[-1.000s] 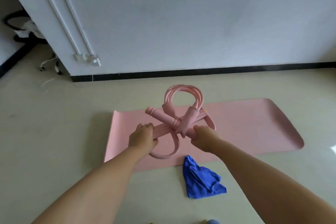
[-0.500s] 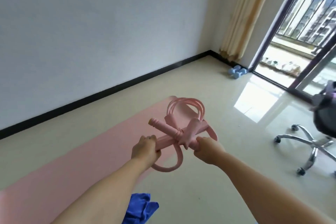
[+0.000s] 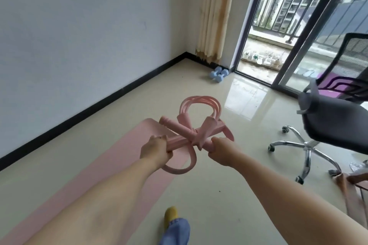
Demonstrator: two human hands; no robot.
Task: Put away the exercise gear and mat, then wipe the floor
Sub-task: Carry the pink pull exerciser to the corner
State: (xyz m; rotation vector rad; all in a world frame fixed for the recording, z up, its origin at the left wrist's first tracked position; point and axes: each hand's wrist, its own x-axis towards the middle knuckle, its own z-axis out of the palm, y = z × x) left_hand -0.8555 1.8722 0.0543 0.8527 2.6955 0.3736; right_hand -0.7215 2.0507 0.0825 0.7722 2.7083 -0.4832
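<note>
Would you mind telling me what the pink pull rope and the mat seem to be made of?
Pull rope: probably foam-covered bars, matte, and rubbery tubes, judging by their smooth bent loops. Mat: likely soft foam or rubber, thin, flat and matte against the glossy floor.

One pink rubber pedal resistance band (image 3: 196, 135), one pink foam mat (image 3: 111, 169), two light-blue dumbbells (image 3: 219, 74) — one black mesh office chair (image 3: 336, 125), two hands.
</note>
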